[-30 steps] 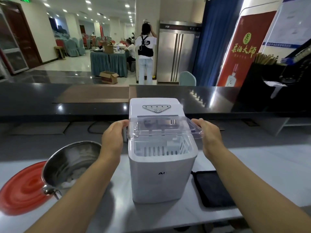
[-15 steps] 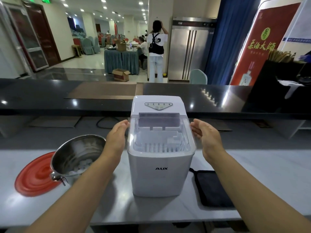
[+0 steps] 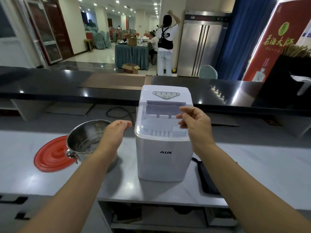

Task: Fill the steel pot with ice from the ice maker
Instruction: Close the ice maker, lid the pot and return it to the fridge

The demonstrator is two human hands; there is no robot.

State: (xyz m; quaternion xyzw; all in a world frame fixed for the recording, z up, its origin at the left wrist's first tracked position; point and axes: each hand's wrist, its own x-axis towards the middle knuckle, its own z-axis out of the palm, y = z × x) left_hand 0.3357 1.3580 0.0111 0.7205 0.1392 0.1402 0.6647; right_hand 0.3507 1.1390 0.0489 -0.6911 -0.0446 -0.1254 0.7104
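Note:
A white AUX ice maker (image 3: 164, 155) stands at the middle of the grey counter (image 3: 252, 162), its clear lid (image 3: 159, 121) down. The steel pot (image 3: 87, 140) sits just left of it, with some ice in the bottom. My left hand (image 3: 114, 132) hovers between the pot and the machine's left side, fingers loosely curled, holding nothing. My right hand (image 3: 195, 125) is over the lid's right part, fingers loosely bent and empty; contact with the lid is unclear.
A red round lid (image 3: 50, 157) lies under the pot's left side. A black pad (image 3: 207, 179) lies right of the ice maker. A raised black bar top (image 3: 67, 84) runs behind, with a cable below it. A person stands far beyond the bar.
The clear lid, held raised a second ago, came down and is closed. Both hands let go; the right moved up over the lid, the left drifted slightly away toward the pot.

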